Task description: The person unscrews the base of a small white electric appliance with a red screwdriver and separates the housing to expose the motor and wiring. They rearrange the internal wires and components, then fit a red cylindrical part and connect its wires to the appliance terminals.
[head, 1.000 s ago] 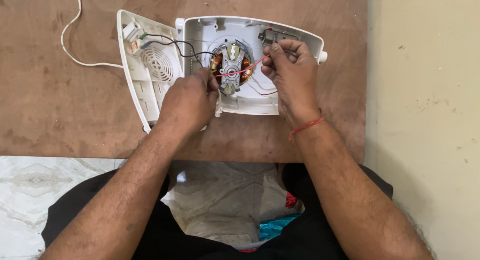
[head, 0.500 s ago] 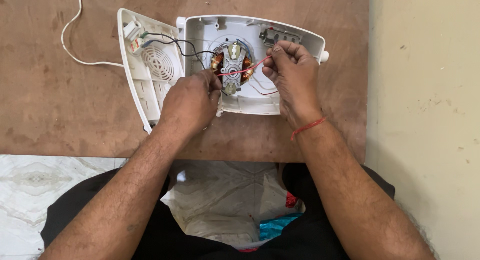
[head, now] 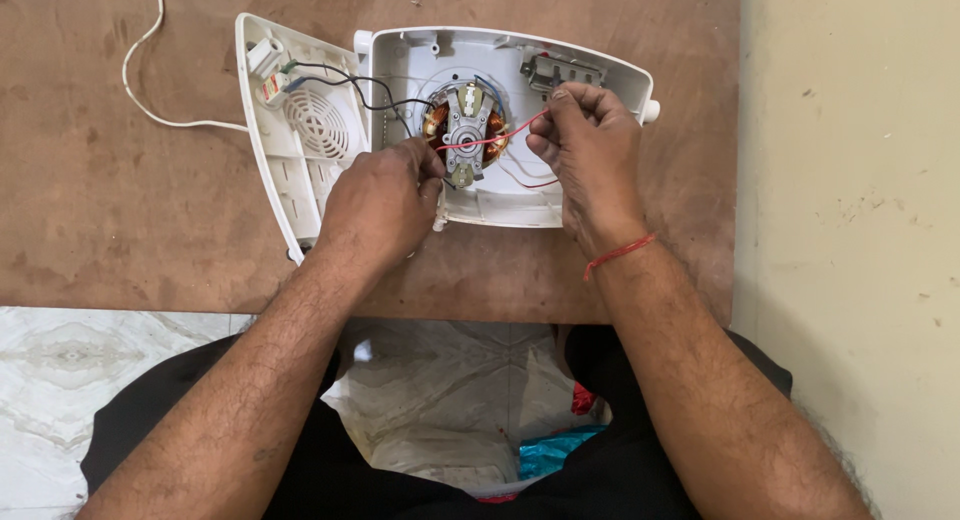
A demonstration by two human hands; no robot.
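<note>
An opened white plastic appliance housing (head: 600,70) lies on a brown wooden board (head: 120,210). A small motor (head: 467,130) with copper windings sits inside it. The detached vented cover (head: 300,130) leans at its left. A thin red wire (head: 495,138) stretches taut across the motor between both hands. My left hand (head: 385,200) pinches its left end at the motor's lower left. My right hand (head: 590,150) pinches the right end beside a small switch block (head: 555,72). Black and green wires (head: 350,80) run from the cover to the motor.
A white power cord (head: 150,100) curls off the board's upper left. A crumpled white plastic bag (head: 450,400) with red and teal scraps lies in my lap. A marble-patterned floor (head: 100,370) is at lower left, and a cream surface (head: 850,230) runs along the right.
My hands have drawn apart, pulling the red wire straighter across the motor. My left hand shifted slightly left and down; the right hand stays near the switch block.
</note>
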